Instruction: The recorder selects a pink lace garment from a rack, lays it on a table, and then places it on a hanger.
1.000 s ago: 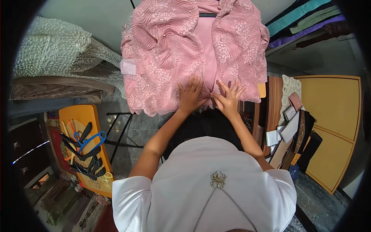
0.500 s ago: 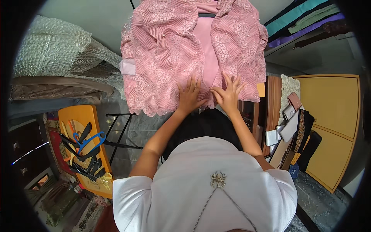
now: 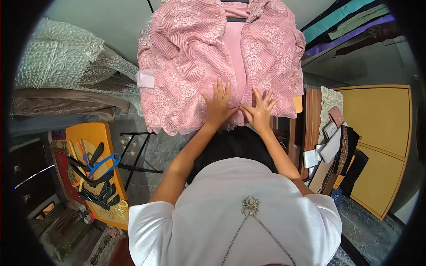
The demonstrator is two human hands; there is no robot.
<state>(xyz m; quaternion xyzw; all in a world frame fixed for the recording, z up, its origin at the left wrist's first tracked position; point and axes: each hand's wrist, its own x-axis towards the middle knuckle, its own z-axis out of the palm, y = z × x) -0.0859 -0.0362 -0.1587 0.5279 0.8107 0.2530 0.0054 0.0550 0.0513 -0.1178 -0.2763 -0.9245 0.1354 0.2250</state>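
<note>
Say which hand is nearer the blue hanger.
Left. The left hand rests on the pink top, right of and above the blue hanger in view; the right hand is farther right, at the top's front opening.

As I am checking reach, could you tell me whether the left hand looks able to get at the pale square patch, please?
Probably yes: the left hand lies spread on the pink lace garment, and nothing seems to stand between it and the pale square patch at the garment's left edge.

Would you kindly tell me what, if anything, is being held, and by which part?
The right hand seems to pinch the pink lace garment at the near end of its front opening; the left hand rests on it.
</note>
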